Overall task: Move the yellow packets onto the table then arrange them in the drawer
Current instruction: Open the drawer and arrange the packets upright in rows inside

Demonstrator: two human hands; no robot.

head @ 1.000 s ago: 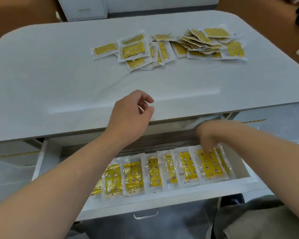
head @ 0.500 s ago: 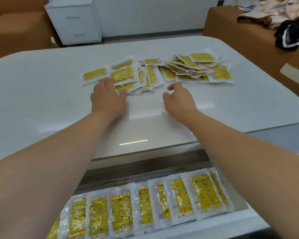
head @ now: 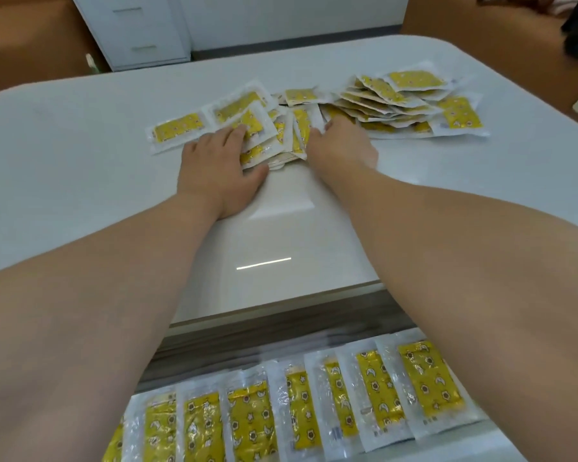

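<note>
The white, glossy surface (head: 80,168) has rounded corners and a smooth finish that reflects a bar of light near its front edge. A loose heap of yellow packets (head: 411,81) lies across its far middle. Each is a flat rectangle of clear, crinkled plastic with a white sealed border and a yellow insert printed with small dark and white figures. On the right side of the heap the packets are fanned and overlapping; on the left they are more scattered, and one lies flat by itself at the left end. The left hand (head: 217,165) rests palm-down on the left part of the heap, with its fingers (head: 234,135) straight and close together on a packet and its thumb lying at the heap's near edge. The right hand (head: 339,145) reaches into the middle of the heap. Its fingers dip among the packets with their tips mostly hidden, so it cannot be determined whether they grip one. Below the surface's front edge, the open white drawer (head: 464,448) contains a row of the same packets (head: 374,391), standing lengthwise side by side with their edges overlapping. Behind the surface stand a white cabinet with small drawers (head: 137,31) and brown upholstered seating (head: 30,48).
</note>
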